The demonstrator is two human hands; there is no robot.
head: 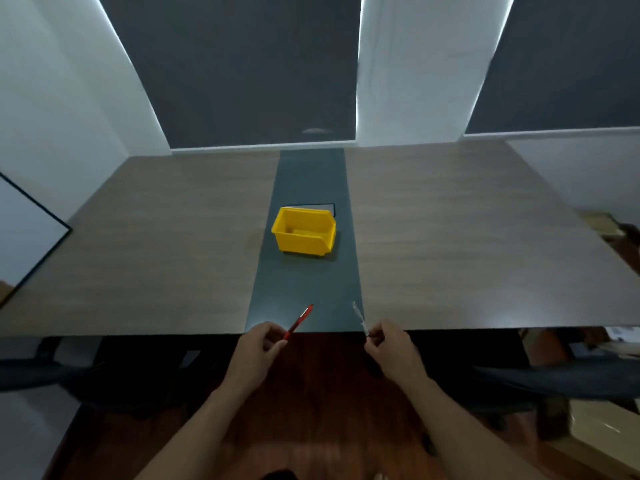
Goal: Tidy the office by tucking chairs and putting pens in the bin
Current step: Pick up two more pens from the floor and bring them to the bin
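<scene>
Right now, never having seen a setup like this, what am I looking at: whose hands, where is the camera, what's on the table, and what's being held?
No machine here: a person's two bare hands, filmed by a wide-angle camera on their head, looking forward and down. The left hand has a grip on a red pen; the right hand holds a whitish pen, which is blurred. On the dark centre strip of the wooden table stands an open yellow bin, and no pen shows inside it. Dark office chairs sit at the table's near edge.
</scene>
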